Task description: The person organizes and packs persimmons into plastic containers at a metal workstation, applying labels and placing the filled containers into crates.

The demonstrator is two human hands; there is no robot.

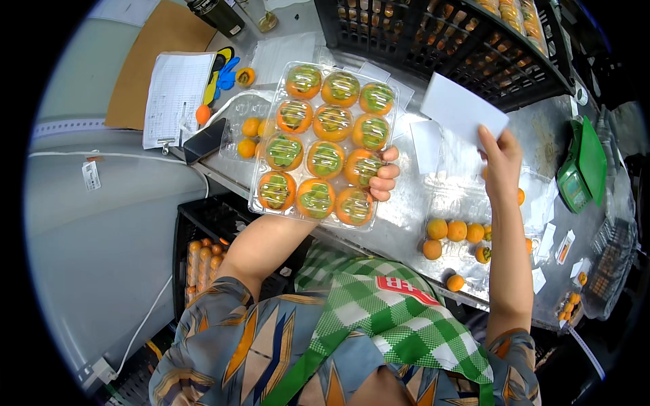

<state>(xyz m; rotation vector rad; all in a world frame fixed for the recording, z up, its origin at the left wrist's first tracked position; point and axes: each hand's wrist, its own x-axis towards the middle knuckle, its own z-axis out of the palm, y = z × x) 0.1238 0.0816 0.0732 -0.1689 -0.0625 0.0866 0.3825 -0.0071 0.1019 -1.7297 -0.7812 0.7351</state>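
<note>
My left hand [384,175] supports a clear plastic clamshell tray [261,195] from beneath, its fingertips curled over the right edge. Rows of orange persimmons [325,159] with green calyxes fill the tray, which is raised above the metal table's front edge. A blank white card or stack of paper [459,109] is pinched between the thumb and fingers of my right hand [500,157]. Below that hand and forearm lie loose persimmons [457,231] and clear plastic packaging [457,200], partly hidden by the arm.
A black plastic crate [447,45] of packed fruit stands at the back. Toward the right are a green scale [576,177] and stacked clear trays [607,274]. A clipboard [177,96], a phone-like dark object [204,141] and blue-yellow scissors-like items [223,76] lie at left.
</note>
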